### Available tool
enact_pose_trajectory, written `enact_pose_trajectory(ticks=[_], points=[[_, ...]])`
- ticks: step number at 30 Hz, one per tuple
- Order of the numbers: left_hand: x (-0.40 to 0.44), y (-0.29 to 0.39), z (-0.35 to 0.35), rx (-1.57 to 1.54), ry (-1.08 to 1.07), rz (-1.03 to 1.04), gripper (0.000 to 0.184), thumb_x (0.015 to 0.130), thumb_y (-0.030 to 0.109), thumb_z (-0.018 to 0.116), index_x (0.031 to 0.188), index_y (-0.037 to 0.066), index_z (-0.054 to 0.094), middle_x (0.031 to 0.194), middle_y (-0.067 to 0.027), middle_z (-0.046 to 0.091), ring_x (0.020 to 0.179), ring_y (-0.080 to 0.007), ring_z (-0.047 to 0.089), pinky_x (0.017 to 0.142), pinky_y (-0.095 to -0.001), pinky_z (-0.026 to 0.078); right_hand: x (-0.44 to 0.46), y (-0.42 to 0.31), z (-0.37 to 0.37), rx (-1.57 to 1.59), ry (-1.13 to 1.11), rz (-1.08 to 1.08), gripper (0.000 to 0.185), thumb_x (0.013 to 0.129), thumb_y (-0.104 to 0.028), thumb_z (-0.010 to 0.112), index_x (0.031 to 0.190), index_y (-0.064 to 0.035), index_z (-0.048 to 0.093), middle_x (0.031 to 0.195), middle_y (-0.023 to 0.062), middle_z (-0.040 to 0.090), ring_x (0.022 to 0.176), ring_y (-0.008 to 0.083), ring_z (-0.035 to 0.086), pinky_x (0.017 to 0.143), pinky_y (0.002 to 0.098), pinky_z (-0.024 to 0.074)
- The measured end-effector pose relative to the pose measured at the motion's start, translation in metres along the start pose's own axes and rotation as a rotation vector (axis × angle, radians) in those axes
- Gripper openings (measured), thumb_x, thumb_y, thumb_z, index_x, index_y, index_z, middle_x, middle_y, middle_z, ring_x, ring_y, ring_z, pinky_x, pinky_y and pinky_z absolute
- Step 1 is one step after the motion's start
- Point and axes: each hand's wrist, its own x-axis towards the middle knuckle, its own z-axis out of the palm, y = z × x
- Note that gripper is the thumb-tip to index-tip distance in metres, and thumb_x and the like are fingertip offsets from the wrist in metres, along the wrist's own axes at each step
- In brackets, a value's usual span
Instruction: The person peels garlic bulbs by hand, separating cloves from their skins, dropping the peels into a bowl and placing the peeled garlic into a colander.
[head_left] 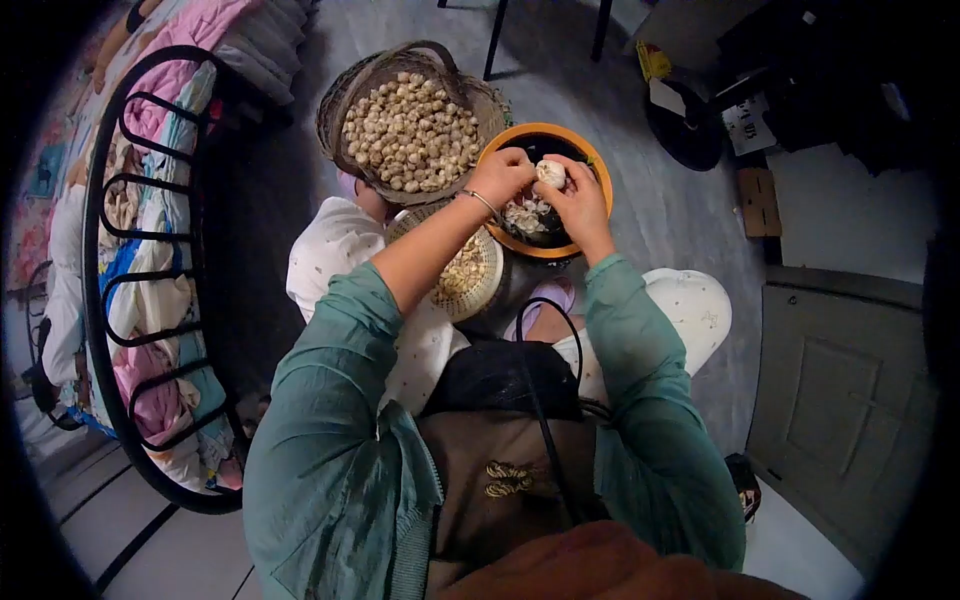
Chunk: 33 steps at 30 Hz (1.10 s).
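Note:
Over an orange-rimmed tub [606, 196], both hands meet at a whitish garlic bulb [550, 173]. My right hand [580, 202] grips it between thumb and fingers. My left hand [502, 176], with a bracelet on its wrist, is closed against the bulb's left side; its fingertips are partly hidden. Papery garlic skins [528, 216] lie inside the dark tub below. Left of the tub, a large wicker basket [335, 100] holds a heap of whole garlic bulbs [412, 130]. Loose pale cloves [462, 272] sit in a smaller light basket [488, 283], partly covered by my left forearm.
A bed with a black metal frame [92, 270] and rumpled bedding stands at the left. Black legs of a piece of furniture [497, 38] rise behind the baskets. To the right are a small cardboard box [759, 202] and a grey door panel [842, 385]. My knees flank the containers.

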Motion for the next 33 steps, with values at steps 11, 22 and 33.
enact_pose_trajectory(ticks=[11, 22, 33], points=[[0.020, -0.020, -0.002, 0.067, -0.011, -0.175, 0.016, 0.081, 0.020, 0.054, 0.078, 0.003, 0.054, 0.067, -0.0068, 0.059, 0.055, -0.0162, 0.060, 0.047, -0.0281, 0.047, -0.002, -0.004, -0.002, 0.418, -0.064, 0.180, 0.045, 0.080, 0.001, 0.062, 0.122, -0.0043, 0.048, 0.111, 0.0043, 0.055, 0.100, 0.0129, 0.054, 0.086, 0.0255, 0.0445], [0.037, -0.047, 0.000, 0.078, -0.088, -0.184, 0.026, 0.088, 0.029, 0.051, 0.083, 0.004, 0.053, 0.068, -0.0067, 0.057, 0.053, -0.0157, 0.058, 0.045, -0.0285, 0.047, 0.000, 0.001, -0.002, 0.473, -0.029, 0.151, 0.039, 0.083, 0.000, 0.060, 0.120, -0.0045, 0.049, 0.104, 0.0040, 0.054, 0.096, 0.0130, 0.055, 0.083, 0.0255, 0.0461], [0.020, -0.017, 0.006, -0.149, -0.254, 0.130, 0.033, 0.091, 0.039, 0.050, 0.090, 0.006, 0.051, 0.067, -0.0014, 0.051, 0.046, -0.0092, 0.049, 0.041, -0.0237, 0.041, -0.003, -0.001, 0.006, -0.025, 0.146, -0.037, 0.021, 0.091, -0.015, 0.052, 0.107, -0.0041, 0.059, 0.092, 0.0083, 0.050, 0.078, 0.0168, 0.055, 0.068, 0.0278, 0.0471]])
